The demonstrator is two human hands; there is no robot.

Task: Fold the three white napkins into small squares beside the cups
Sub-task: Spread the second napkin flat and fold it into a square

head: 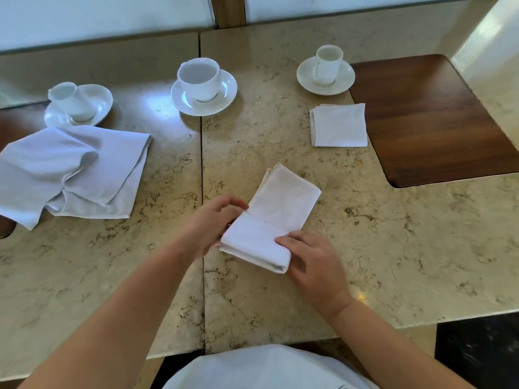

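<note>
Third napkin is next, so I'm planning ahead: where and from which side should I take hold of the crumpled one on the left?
Judging by its lie, take the crumpled napkin at its far right corner, near, coming in from the right. That corner lies flat and sharp on the table, while the near left part is bunched in loose folds. The cup and saucer stand just behind, so stay low.

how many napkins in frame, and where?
3. Folded square napkin by the right cup; half-folded napkin in both hands, centre; unfolded napkin near the left cup. None seem hidden.
</note>
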